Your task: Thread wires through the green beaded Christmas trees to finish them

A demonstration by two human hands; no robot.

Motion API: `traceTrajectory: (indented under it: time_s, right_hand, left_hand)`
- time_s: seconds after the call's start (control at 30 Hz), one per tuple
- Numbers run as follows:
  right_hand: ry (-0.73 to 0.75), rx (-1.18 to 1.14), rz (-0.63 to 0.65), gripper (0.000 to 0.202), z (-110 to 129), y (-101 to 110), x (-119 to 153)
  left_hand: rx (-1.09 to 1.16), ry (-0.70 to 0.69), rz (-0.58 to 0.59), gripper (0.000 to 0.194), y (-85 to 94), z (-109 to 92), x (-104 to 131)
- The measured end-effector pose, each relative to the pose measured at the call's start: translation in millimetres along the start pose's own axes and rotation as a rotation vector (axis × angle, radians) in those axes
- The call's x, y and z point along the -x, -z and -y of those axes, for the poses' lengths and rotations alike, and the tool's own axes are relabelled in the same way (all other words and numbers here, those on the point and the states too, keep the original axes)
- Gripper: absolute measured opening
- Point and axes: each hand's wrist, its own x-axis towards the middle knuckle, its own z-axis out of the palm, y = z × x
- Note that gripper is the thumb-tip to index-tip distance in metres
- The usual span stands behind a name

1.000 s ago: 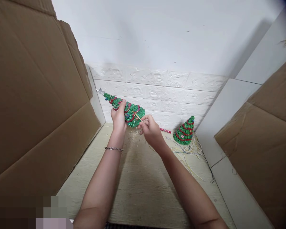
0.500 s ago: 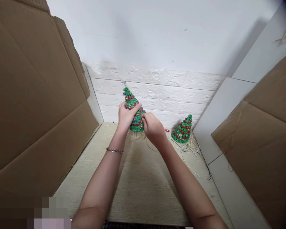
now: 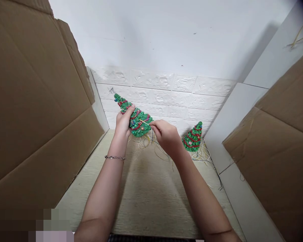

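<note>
My left hand (image 3: 124,121) is wrapped round a small green Christmas tree (image 3: 141,129) with red garlands and coloured baubles. The tree leans to the upper left, its silvery topper (image 3: 112,90) in front of the white wall. At the tree's lower right side, my right hand (image 3: 165,134) pinches a thin pale yellow wire (image 3: 144,122) that runs across the front of the tree. More thin wires (image 3: 146,140) hang in loops below the tree's base. The far ends of the pinched wire are hard to make out.
A second decorated tree (image 3: 193,137) stands at the right by the wall, with loose wires (image 3: 204,155) around its base. Cardboard sheets flank the wooden tabletop (image 3: 151,201) on the left (image 3: 40,111) and right (image 3: 272,141). A white brick-patterned wall (image 3: 156,95) closes the back.
The held tree has tilted further left, its top swinging to the left with my left hand. A pale wire now shows stretched from my right fingers across the tree.
</note>
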Motion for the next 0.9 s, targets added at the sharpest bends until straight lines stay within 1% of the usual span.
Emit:
traceTrajectory:
  time_s: [0.1, 0.27, 0.33, 0.43, 0.5, 0.6, 0.77, 0.83, 0.9]
  right_hand:
    - [0.005, 0.065, -0.001, 0.025, -3, -5, 1]
    - [0.003, 0.142, -0.007, 0.027, -6, -6, 2]
    - [-0.005, 0.18, -0.006, 0.026, -4, -4, 2]
    - [-0.031, 0.237, 0.003, 0.023, -1, -3, 2]
    - [-0.036, 0.259, -0.001, 0.022, 0, -5, 3]
    - [-0.04, 0.274, -0.015, 0.021, 0, -12, 3]
    - [-0.034, 0.268, -0.026, 0.022, -4, -25, 2]
    - [-0.008, 0.255, -0.06, 0.024, -5, -29, 2]
    - [0.039, 0.231, -0.102, 0.025, -6, -33, 3]
  left_hand:
    - [-0.058, -0.04, 0.043, 0.028, -5.0, -4, 5]
    - [-0.156, -0.047, 0.119, 0.027, -12.2, -9, 14]
    - [-0.23, -0.085, 0.117, 0.029, -11.9, -8, 14]
    - [-0.376, -0.18, 0.09, 0.033, -9.7, -5, 12]
    - [-0.453, -0.239, 0.059, 0.034, -8.3, -2, 10]
    - [-0.512, -0.286, 0.027, 0.034, -7.4, 1, 8]
    - [-0.489, -0.271, 0.009, 0.034, -5.9, 0, 7]
    - [-0.445, -0.22, 0.037, 0.034, -5.1, -2, 8]
    - [-0.387, -0.14, 0.089, 0.033, -4.8, -5, 9]
